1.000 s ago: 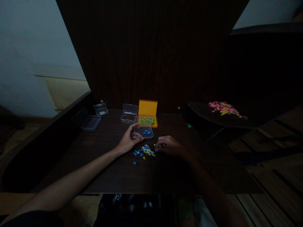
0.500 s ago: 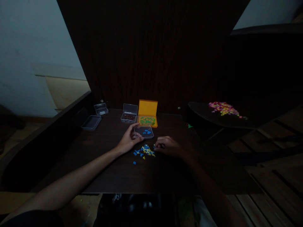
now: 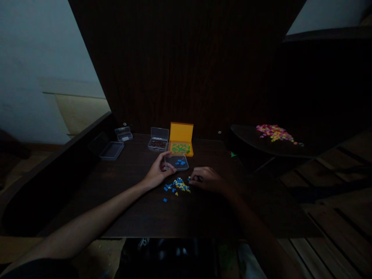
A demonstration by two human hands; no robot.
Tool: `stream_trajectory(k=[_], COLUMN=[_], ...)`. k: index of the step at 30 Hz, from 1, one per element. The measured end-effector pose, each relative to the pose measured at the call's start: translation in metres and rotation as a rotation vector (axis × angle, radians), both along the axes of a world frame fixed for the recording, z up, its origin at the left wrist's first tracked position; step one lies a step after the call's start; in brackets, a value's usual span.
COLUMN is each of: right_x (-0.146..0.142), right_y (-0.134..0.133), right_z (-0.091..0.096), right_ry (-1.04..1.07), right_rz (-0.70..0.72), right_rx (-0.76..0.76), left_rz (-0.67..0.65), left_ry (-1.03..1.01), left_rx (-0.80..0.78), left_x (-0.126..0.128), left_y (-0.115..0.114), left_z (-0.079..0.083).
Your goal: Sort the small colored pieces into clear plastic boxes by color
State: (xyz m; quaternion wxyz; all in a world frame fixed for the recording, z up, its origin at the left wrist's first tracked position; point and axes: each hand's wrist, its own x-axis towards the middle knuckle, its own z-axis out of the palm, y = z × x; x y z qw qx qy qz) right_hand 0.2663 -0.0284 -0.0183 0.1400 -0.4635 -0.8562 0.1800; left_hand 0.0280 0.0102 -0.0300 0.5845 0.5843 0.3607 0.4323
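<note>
My left hand (image 3: 158, 170) is closed round the left side of a clear plastic box (image 3: 185, 168), its thumb along the near edge. Several small blue pieces (image 3: 181, 162) lie inside that box. Just in front, on the dark table, is a loose pile of small blue, pale and yellow pieces (image 3: 180, 185). One blue piece (image 3: 165, 200) lies apart, nearer to me. At the pile's right edge my right hand (image 3: 205, 179) is closed in a pinch. Tiny blue and pale bits show at its fingertips, but whether they are gripped cannot be made out.
An open yellow case (image 3: 181, 131) with green pieces stands behind the held box. Beside it is a clear box (image 3: 158, 145) of dark brown pieces. Farther left are two clear boxes (image 3: 112, 150). A pink and yellow heap (image 3: 274, 133) lies on the shelf at right.
Very little differs. My right fingertips have shifted slightly at the pile's right edge; my left hand and the box stay in place.
</note>
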Motion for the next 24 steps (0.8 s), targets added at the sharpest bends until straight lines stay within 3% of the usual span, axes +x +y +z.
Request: stream_trajectory(k=[24], right_x=[-0.0026], right_y=[-0.0001], right_z=[-0.0018], right_ry=[0.021], right_rz=[0.021], right_rx=[0.015], left_rz=[-0.002], left_ry=[-0.007], left_rx=[0.004], left_x=[0.0003], left_y=[0.0003], left_z=[-0.0012])
